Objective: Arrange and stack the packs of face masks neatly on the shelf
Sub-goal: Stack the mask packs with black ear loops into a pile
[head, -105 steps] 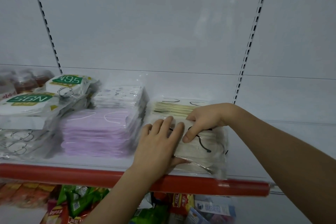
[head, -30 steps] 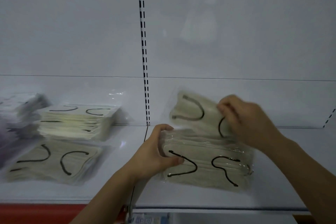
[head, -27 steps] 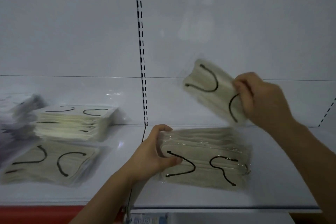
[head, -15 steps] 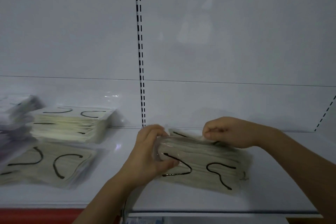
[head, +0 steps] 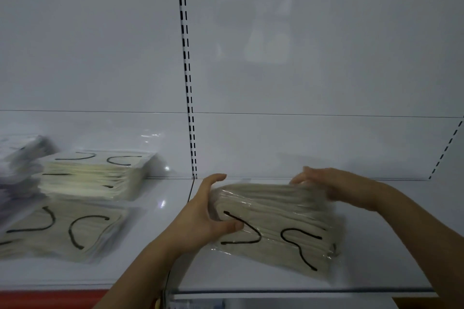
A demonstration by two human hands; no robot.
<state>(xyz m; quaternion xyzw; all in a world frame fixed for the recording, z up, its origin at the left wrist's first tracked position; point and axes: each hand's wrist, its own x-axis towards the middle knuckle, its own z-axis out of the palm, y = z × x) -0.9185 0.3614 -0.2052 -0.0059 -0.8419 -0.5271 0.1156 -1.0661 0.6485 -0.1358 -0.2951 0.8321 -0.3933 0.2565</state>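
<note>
Two bare hands meet on one stack of beige mask packs (head: 273, 223) that lies on the white shelf (head: 376, 271) in the lower middle of the frame, a little right of centre. The left hand (head: 203, 218) grips the stack's left end: its fingers curl over the top edge while the thumb presses the front face of the clear wrapping, just beside a black ear loop. The right hand (head: 329, 187) rests on the upper right of the stack with its fingers fairly straight and laid across the top pack, pressing it down; whether the thumb hooks under an edge cannot be told.

At the lower left of the frame a single flat pack of beige masks (head: 62, 231) with two black loops lies on the same shelf level. Behind it, at middle left, stands a taller pile of cream packs (head: 93, 175), well apart from the stack under the hands. At the far left edge a blurred heap of pale packs (head: 20, 158) shows, too smeared to read. A slotted upright rail (head: 187, 78) runs down the white back panel (head: 313, 45) above the left hand, and a red strip (head: 50, 298) edges the shelf front at the bottom left.
</note>
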